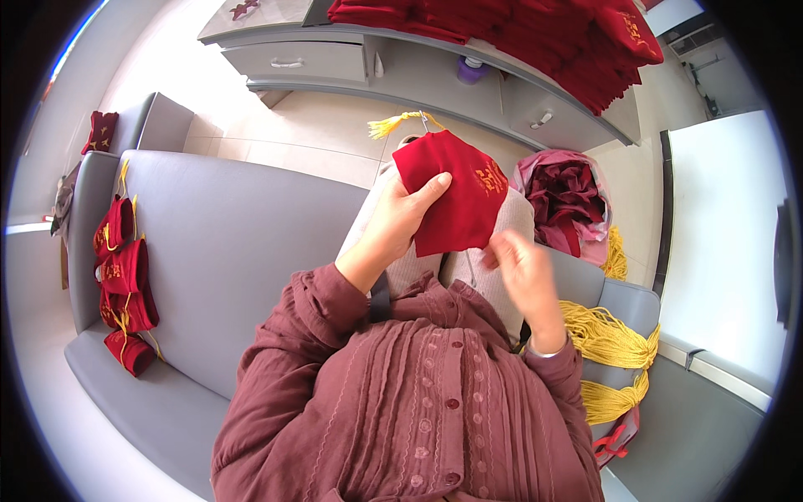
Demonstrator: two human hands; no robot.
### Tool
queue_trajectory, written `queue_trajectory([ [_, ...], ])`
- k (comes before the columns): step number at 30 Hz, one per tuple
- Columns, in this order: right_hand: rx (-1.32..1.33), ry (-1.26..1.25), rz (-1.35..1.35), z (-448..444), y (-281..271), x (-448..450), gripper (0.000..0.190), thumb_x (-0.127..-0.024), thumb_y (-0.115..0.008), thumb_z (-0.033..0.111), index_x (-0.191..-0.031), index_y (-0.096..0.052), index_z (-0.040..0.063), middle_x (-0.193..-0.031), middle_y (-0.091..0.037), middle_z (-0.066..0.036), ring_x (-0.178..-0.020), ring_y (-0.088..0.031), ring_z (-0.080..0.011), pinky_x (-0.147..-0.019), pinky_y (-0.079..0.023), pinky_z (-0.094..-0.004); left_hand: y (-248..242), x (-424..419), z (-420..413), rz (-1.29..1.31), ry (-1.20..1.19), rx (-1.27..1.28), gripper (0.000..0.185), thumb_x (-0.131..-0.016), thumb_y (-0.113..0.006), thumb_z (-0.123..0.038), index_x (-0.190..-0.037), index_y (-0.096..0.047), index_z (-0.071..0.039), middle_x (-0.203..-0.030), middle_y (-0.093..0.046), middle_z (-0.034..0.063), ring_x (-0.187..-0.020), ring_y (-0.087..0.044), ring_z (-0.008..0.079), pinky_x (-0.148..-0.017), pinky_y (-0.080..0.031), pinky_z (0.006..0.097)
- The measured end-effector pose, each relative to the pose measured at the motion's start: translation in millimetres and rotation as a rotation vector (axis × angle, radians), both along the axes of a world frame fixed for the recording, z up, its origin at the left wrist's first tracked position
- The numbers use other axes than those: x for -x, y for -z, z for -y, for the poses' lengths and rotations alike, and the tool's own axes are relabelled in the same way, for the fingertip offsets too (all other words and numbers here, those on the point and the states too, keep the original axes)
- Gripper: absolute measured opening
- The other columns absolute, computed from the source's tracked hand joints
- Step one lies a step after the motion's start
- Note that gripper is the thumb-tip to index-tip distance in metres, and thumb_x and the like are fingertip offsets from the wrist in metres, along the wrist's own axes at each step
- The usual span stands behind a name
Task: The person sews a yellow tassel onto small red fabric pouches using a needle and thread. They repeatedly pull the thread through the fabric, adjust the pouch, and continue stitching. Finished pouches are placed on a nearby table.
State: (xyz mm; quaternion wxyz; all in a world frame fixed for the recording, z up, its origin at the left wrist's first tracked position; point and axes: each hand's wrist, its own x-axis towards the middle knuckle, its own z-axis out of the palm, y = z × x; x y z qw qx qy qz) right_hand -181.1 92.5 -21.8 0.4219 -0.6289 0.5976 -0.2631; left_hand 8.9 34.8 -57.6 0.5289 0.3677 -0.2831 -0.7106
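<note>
My left hand (401,210) grips a red cloth pouch (461,207) over my lap, its thumb lying flat on the cloth. Gold embroidered characters mark the pouch's right side. Past its far edge, a thin metal hook (424,122) sticks out with a yellow tasselled cord (401,121) caught on it. A slim metal rod (469,267) shows below the near edge; whether it is the same piece as the hook is hidden by the cloth. My right hand (524,270) is blurred at the pouch's lower right corner, fingers bent, and its hold cannot be made out.
Finished-looking red pouches with yellow cords (125,270) lie on the grey sofa (251,232) at left. Yellow cord bundles (608,339) rest at right. A pink plastic bag (561,201) holds dark red cloth. Stacked red pouches (502,31) cover part of the grey cabinet (295,59) ahead.
</note>
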Motion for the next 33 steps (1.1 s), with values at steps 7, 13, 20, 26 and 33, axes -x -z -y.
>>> queue_trajectory([
  [7, -0.412, 0.003, 0.699, -12.1, 11.8, -7.5, 0.025, -0.098, -0.053, 0.018, -0.102, -0.063, -0.004, -0.071, -0.064, -0.008, -0.063, -0.062, -0.0125, -0.063, -0.049, -0.0237, 5.7, 5.3, 8.0, 0.016, -0.017, 0.015, 0.029, -0.091, -0.062, -0.011, -0.117, -0.055, 0.000, -0.107, -0.063, 0.0055, -0.094, -0.060, 0.0115, -0.082, -0.050, 0.0275],
  [13, -0.049, 0.047, 0.220, -14.4, 17.4, -14.7, 0.014, -0.091, -0.061, 0.010, -0.095, -0.064, -0.003, -0.062, -0.063, -0.005, -0.057, -0.062, -0.0113, -0.055, -0.048, -0.0245, 4.1, 0.5, 11.3, -0.017, -0.044, 0.014, 0.033, -0.091, -0.062, -0.011, -0.121, -0.053, 0.000, -0.110, -0.062, 0.0063, -0.099, -0.061, 0.0140, -0.086, -0.051, 0.0297],
  [20, 0.336, -0.046, -0.174, -18.0, 23.8, -15.6, 0.005, -0.086, -0.064, 0.008, -0.086, -0.061, 0.005, -0.060, -0.061, -0.007, -0.055, -0.062, -0.0239, -0.053, -0.047, -0.0337, -2.5, -3.0, 15.2, -0.120, -0.073, -0.008, 0.031, -0.092, -0.059, -0.011, -0.121, -0.052, 0.000, -0.113, -0.061, 0.0085, -0.104, -0.060, 0.0164, -0.088, -0.050, 0.0312],
  [26, 0.287, -0.139, -0.187, -27.4, 13.3, -6.2, 0.005, -0.088, -0.061, 0.006, -0.086, -0.060, 0.001, -0.060, -0.061, -0.009, -0.055, -0.063, -0.0182, -0.052, -0.046, -0.0283, 1.4, -16.9, 35.1, -0.248, -0.190, -0.013, 0.021, -0.092, -0.057, -0.007, -0.111, -0.056, 0.001, -0.102, -0.065, 0.0080, -0.092, -0.065, 0.0173, -0.082, -0.053, 0.0309],
  [33, -0.167, -0.095, 0.052, -42.4, 8.7, 13.8, 0.013, -0.095, -0.053, 0.012, -0.092, -0.058, 0.001, -0.070, -0.062, -0.005, -0.061, -0.058, -0.0101, -0.059, -0.047, -0.0261, 2.6, -55.2, 68.5, -0.373, -0.289, -0.067, 0.029, -0.087, -0.062, -0.004, -0.115, -0.053, -0.005, -0.114, -0.061, 0.0101, -0.103, -0.061, 0.0243, -0.088, -0.053, 0.0400],
])
